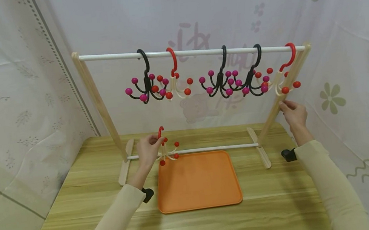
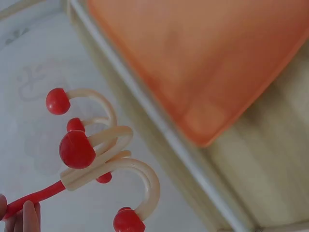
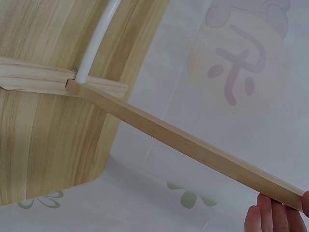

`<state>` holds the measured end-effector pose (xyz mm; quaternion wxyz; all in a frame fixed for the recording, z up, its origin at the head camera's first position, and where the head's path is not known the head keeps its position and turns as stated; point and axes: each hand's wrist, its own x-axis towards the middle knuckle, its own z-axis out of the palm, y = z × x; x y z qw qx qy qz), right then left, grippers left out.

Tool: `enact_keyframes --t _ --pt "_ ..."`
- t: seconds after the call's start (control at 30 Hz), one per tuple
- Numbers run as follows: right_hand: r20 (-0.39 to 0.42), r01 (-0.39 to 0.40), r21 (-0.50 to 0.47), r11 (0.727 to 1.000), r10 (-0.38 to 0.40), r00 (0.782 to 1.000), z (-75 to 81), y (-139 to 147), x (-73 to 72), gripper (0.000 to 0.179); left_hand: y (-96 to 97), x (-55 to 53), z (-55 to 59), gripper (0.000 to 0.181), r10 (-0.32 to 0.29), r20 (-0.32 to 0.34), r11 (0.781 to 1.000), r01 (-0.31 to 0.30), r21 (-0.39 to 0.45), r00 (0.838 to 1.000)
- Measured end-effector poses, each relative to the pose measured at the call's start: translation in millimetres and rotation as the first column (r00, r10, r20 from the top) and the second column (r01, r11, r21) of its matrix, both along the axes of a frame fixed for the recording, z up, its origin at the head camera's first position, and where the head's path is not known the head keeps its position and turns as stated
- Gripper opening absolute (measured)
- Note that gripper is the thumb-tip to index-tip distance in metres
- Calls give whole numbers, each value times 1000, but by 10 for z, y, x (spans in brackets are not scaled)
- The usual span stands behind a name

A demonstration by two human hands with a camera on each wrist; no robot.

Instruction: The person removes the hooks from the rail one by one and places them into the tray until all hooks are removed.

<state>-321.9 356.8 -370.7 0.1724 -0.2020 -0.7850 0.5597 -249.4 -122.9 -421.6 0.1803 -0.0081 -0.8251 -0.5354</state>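
Note:
My left hand pinches the red hook of a multi-arm hook hanger, which has cream arms tipped with red balls. This hanger is held low, over the back left corner of the orange tray. On the right, my right hand grips the wooden side post of a hanging rack, fingers on one side and thumb on the other. Along the rack's white top bar hang three black hangers with magenta balls and two red-hooked cream hangers with red balls.
The rack stands on wooden feet at the back of a wood-grain table. A white lower bar runs just behind the tray. Patterned pale curtains enclose the back and sides.

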Motion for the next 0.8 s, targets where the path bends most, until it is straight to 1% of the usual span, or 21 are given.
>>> enact_keyframes --t 0.07,0.1,0.2,0.23,0.3,0.33,0.47,0.57,0.6,0.73,0.8 --pt "-1 0 5 1000 0 1000 -34 35 -35 46 39 18 -74 15 1 0 1000 -1 -20 1000" --pt "-59 -32 -31 999 30 998 -145 144 -131 42 57 28 -112 15 0 0 1000 0 -26 1000" --pt "-68 -58 -51 997 54 996 -218 245 -200 42 107 54 -230 15 -21 -5 999 20 -38 1000" --pt "-65 -49 -46 998 46 997 -206 229 -190 42 124 65 -267 15 -28 -8 999 28 -35 1000" --pt "-53 -33 -36 999 31 998 -144 153 -129 43 158 89 -336 14 -37 -14 999 36 -36 999" --pt "6 2 13 1000 -2 1000 -21 25 -13 47 175 102 -368 13 -44 -17 999 44 -27 999" --pt "18 -12 16 1000 11 1000 136 -143 163 50 241 168 -470 12 -45 -14 998 44 -36 999" --pt "25 -19 4 1000 19 999 184 -191 222 50 282 207 -539 14 -33 2 997 33 -63 999" --pt "35 -10 20 1000 9 999 195 -209 230 51 293 217 -561 13 -30 4 997 30 -66 1000" --pt "36 -6 20 1000 5 999 212 -223 248 52 324 239 -642 12 -26 3 998 26 -56 1000" --pt "26 -6 22 1000 5 1000 217 -226 253 51 333 250 -667 12 -37 -5 998 36 -42 999"
